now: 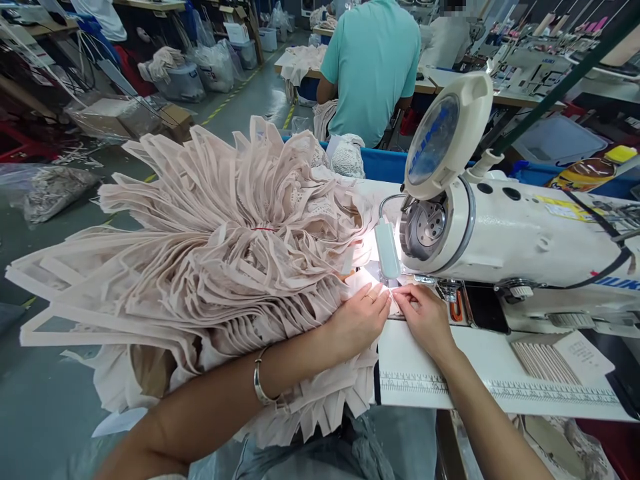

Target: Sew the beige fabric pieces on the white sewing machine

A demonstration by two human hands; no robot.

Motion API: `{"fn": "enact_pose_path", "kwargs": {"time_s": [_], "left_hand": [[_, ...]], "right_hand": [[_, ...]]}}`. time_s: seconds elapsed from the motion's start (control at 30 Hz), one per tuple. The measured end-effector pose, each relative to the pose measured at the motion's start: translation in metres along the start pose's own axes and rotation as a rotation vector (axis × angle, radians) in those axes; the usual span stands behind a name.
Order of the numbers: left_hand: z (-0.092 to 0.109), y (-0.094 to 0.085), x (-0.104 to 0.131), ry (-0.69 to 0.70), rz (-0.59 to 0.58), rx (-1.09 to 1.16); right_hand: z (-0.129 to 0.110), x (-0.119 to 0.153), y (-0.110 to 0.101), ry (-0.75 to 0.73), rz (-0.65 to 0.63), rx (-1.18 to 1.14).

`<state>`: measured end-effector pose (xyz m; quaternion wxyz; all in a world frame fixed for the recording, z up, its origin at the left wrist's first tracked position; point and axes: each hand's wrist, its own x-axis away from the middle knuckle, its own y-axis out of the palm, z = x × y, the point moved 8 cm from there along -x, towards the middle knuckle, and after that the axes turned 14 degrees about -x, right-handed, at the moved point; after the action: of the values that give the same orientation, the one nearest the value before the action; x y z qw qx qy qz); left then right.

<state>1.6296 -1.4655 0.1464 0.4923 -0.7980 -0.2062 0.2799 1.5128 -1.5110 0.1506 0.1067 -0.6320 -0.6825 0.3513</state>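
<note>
A white sewing machine (535, 230) stands on the right, its lamp (387, 250) lighting the needle area. Just in front of the needle, my left hand (361, 319) presses its fingers together on a small pale pink fabric piece (361, 280). My right hand (425, 319) pinches the edge of the same fabric with thumb and forefinger, its tips almost touching the left ones. Under and beyond my left forearm spreads a big heap of pale pink garments (225, 267), gathered at the middle by a red tie (263, 229). The stitching spot itself is partly hidden by fingers and lamp.
A ruler strip (500, 391) runs along the table's front edge. To the right lie stacked beige strips (545, 361) with a written card (583, 357). A bottle with a yellow cap (590, 170) leans behind the machine. Ahead sits a person in a turquoise shirt (375, 73).
</note>
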Motion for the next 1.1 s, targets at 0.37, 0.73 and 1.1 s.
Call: {"fn": "enact_pose_path", "kwargs": {"time_s": [0.37,0.73,1.1], "left_hand": [[-0.003,0.002,-0.006,-0.058,-0.141,0.129],[0.009,-0.002,-0.018,0.042,-0.054,-0.04],[0.002,0.001,-0.02,0.021,-0.096,0.018]], "right_hand": [[-0.038,0.023,0.023,-0.491,-0.144,0.531],[0.02,0.008,0.017,-0.259,-0.263,0.386],[0.023,0.003,0.014,-0.218,-0.281,0.32]]}}
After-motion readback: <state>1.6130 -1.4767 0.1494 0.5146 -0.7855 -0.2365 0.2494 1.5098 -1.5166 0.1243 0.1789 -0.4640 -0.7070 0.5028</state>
